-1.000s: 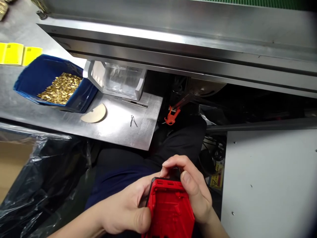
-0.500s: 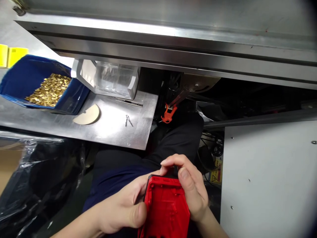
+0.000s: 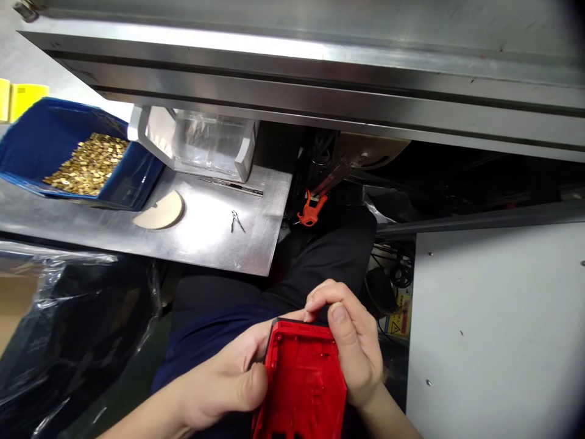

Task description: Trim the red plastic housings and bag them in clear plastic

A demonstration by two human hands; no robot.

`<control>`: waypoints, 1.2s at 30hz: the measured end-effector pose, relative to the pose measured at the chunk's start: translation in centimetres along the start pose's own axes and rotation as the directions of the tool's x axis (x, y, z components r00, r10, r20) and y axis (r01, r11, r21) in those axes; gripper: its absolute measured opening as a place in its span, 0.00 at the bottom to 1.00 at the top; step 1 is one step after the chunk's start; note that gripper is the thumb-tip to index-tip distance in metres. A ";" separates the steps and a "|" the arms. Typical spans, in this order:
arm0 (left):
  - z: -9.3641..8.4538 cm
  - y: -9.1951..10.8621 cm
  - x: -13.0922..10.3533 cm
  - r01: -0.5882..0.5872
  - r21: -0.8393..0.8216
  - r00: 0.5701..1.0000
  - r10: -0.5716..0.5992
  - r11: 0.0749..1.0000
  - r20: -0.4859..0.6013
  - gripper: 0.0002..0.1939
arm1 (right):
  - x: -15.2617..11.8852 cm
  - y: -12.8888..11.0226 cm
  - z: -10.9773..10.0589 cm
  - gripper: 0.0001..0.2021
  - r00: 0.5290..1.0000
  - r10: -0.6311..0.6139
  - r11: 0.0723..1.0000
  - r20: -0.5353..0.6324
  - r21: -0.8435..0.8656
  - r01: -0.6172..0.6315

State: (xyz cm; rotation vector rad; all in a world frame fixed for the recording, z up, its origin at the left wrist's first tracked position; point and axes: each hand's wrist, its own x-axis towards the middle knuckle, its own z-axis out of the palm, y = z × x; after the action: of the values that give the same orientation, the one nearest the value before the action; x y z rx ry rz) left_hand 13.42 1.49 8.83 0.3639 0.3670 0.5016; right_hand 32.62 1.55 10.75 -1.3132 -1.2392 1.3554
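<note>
A red plastic housing [image 3: 306, 381] with a dark outer edge lies between my hands at the bottom centre, its hollow inner side facing up. My left hand [image 3: 233, 378] grips its left side, thumb on the near edge and fingers hidden underneath. Round the upper right corner curls my right hand [image 3: 351, 341], with the thumb along the right edge and bent fingers at the top rim. The housing's lower end is cut off by the frame.
On the metal bench [image 3: 214, 247] at left are a blue bin [image 3: 36, 140] of brass pieces, a clear bin [image 3: 210, 143], a beige half disc [image 3: 161, 210] and small metal parts. An orange air gun [image 3: 312, 210] hangs beyond my lap. A white panel [image 3: 498, 329] stands right.
The red housing and my hands have shifted very slightly left. My right fingers have moved a little along the top rim and curled more.
</note>
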 end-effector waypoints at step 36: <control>2.2 -1.4 1.3 -0.200 -0.143 0.962 0.166 0.969 -0.217 0.34 | 2.4 0.5 -1.4 0.15 0.998 0.055 0.997 0.017 0.050 -0.055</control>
State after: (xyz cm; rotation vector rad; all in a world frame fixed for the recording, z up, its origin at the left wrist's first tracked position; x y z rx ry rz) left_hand 15.96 0.47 9.84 0.1876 0.4893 0.7494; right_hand 33.85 4.01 9.99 -1.3121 -1.1795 1.4293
